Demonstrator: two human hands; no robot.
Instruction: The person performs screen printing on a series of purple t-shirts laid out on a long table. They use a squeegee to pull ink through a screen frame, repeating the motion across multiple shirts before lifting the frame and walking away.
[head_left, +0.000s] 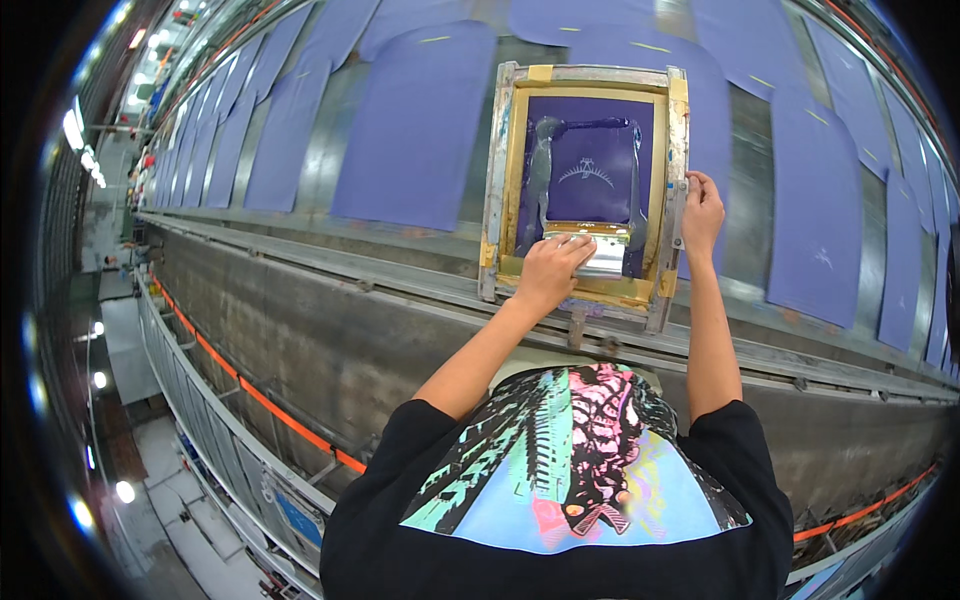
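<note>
A screen-printing frame (677, 130) lies over a purple fabric piece, with yellow tape around its mesh (580, 150). A pale curved design shows in the middle of the mesh, and streaks of ink run along its sides. My left hand (552, 270) is closed over a squeegee (606, 256), which rests across the near end of the mesh. At the frame's right side, my right hand (703, 215) has its fingers bent around the outer edge and gripping it. The squeegee's left end is hidden under my left hand.
Purple fabric pieces (415, 130) lie in rows along the long table, some on the right (815, 210) bearing a pale print. A metal rail (400, 290) follows the table's near edge. Behind me are an orange strip (255, 385) and a grey railing (220, 440).
</note>
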